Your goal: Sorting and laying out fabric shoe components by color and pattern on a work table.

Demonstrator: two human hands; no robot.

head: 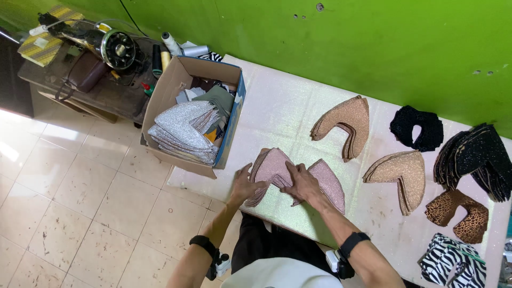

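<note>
A cardboard box (176, 90) holds silver glitter pieces (184, 130); a sewing machine (104, 42) stands on the wooden table (101, 93) beside it.

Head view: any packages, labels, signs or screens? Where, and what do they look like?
Cardboard box: open-topped, brown with blue outer side, on the table's left edge, filled with silver glittery cut pieces.
Patterned flat book or packet: yellow-and-dark weave pattern, top left beside the sewing machine.
No signs or screens visible.

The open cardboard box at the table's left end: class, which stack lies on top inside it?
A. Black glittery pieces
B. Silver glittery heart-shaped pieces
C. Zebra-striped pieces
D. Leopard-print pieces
B: the open cardboard box holds a fanned stack of silver glittery heart-shaped pieces on top, while the black, leopard-print and zebra-striped pieces lie out on the table at its right end.
</note>
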